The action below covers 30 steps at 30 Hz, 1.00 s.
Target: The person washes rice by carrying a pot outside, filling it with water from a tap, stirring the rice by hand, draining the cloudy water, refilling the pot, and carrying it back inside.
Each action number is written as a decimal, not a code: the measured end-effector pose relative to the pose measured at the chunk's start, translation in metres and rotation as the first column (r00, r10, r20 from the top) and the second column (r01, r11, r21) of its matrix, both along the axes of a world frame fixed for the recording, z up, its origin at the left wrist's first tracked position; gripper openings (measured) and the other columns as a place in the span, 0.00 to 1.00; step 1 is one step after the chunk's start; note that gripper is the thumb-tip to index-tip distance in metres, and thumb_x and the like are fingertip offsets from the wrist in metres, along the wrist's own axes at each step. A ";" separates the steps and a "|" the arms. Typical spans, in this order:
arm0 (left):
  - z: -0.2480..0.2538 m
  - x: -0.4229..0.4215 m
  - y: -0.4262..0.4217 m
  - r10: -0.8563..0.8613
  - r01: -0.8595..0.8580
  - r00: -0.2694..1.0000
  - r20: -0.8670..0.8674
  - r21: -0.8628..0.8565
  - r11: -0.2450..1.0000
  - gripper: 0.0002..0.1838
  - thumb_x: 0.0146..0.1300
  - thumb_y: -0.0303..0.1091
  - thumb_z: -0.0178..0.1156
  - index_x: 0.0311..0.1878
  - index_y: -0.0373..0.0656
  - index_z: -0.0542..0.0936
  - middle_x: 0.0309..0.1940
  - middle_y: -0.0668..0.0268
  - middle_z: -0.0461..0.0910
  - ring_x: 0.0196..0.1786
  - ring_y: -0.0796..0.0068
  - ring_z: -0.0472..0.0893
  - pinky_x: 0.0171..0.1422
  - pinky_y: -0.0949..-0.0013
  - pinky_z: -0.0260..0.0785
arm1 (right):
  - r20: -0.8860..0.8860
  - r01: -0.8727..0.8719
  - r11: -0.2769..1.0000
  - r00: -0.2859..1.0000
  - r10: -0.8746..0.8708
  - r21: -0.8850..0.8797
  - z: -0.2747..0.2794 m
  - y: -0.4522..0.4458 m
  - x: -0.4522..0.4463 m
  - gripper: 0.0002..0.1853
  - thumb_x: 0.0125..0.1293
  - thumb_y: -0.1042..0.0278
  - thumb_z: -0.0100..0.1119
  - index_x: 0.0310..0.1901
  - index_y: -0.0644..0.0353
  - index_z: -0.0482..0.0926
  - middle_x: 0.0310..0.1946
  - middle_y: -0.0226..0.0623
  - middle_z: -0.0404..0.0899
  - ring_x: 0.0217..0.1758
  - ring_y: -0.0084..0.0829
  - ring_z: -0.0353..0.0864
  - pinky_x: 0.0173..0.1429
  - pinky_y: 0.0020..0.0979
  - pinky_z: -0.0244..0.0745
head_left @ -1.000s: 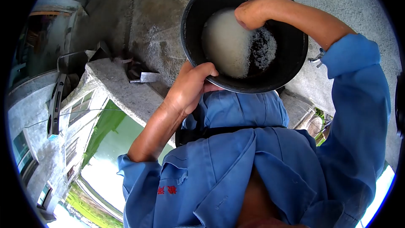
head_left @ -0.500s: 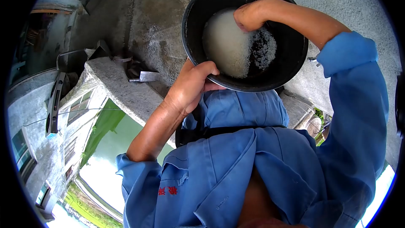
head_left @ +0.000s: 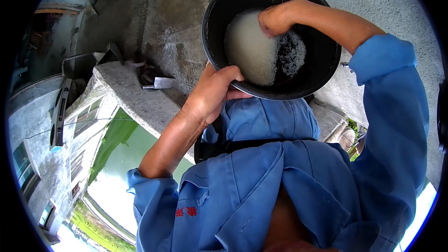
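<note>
A round black pot (head_left: 322, 72) is tipped so that its inside faces me. White rice (head_left: 247, 42) lies in it, heaped toward the left, with loose grains scattered over the dark bottom at right. My left hand (head_left: 217, 88) grips the lower left rim, thumb over the edge and the other fingers mostly hidden beneath. My right hand (head_left: 277, 18) reaches inside over the far right rim. Its fingers are curled down into the rice at the heap's edge, and the fingertips are hidden.
A cleaver (head_left: 161, 83) rests on the concrete ledge (head_left: 126, 86) at left. Beside that ledge stands a metal faucet (head_left: 77, 58). Greenish water (head_left: 135, 149) lies below it. A rough concrete wall or slab (head_left: 378, 0) is behind the pot at right.
The pot has shifted very slightly, with my left hand still on its rim. My right hand stays in nearly the same place in the rice.
</note>
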<state>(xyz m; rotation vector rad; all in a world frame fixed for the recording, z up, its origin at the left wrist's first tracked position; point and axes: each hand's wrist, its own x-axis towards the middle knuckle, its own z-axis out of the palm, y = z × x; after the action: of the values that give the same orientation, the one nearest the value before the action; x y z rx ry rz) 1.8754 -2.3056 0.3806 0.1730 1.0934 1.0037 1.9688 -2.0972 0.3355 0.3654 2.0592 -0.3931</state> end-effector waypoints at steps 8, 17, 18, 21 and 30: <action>-0.002 -0.001 0.003 -0.008 0.008 1.000 -0.001 -0.004 1.000 0.17 0.50 0.23 0.46 0.45 0.29 0.64 0.36 0.56 0.71 0.37 0.68 0.76 0.39 0.67 0.76 | -0.080 0.002 1.000 0.997 -0.003 -0.011 0.002 -0.002 0.001 0.08 0.45 0.68 0.59 0.28 0.61 0.78 0.30 0.41 0.78 0.36 0.36 0.77 0.39 0.32 0.71; -0.002 0.000 0.007 0.009 -0.009 1.000 -0.010 -0.009 1.000 0.13 0.50 0.23 0.47 0.40 0.28 0.68 0.33 0.57 0.73 0.34 0.69 0.77 0.37 0.67 0.76 | -0.246 -0.039 0.999 0.969 0.033 -0.020 -0.006 0.004 0.004 0.06 0.42 0.70 0.58 0.24 0.64 0.77 0.23 0.41 0.77 0.30 0.35 0.77 0.36 0.32 0.70; -0.002 -0.001 0.008 0.013 -0.013 1.000 -0.005 -0.003 1.000 0.13 0.50 0.23 0.47 0.39 0.28 0.68 0.33 0.57 0.73 0.34 0.69 0.77 0.37 0.67 0.76 | -0.246 -0.040 0.999 0.969 0.034 -0.020 -0.001 0.004 0.001 0.06 0.42 0.70 0.58 0.24 0.64 0.77 0.23 0.41 0.77 0.30 0.35 0.77 0.36 0.32 0.70; 0.000 -0.001 0.009 0.016 -0.016 1.000 -0.001 0.002 1.000 0.13 0.50 0.23 0.47 0.40 0.29 0.68 0.33 0.58 0.73 0.34 0.69 0.77 0.37 0.67 0.76 | -0.172 0.076 0.994 0.981 -0.088 -0.076 0.020 0.011 -0.007 0.07 0.43 0.70 0.57 0.23 0.64 0.77 0.19 0.40 0.76 0.23 0.31 0.75 0.31 0.31 0.69; -0.011 -0.005 0.011 -0.012 0.012 1.000 -0.003 -0.015 1.000 0.14 0.51 0.25 0.47 0.43 0.33 0.66 0.35 0.62 0.71 0.38 0.70 0.74 0.40 0.66 0.75 | -0.270 0.450 0.763 0.749 -0.605 -0.463 0.071 0.019 0.000 0.10 0.52 0.67 0.54 0.29 0.66 0.77 0.11 0.30 0.67 0.11 0.15 0.58 0.16 0.18 0.52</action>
<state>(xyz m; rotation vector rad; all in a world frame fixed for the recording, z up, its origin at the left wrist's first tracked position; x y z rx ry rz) 1.8708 -2.2941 0.3700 0.1694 1.1016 0.9846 1.9688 -2.0778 0.4066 0.6984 2.1802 -1.2996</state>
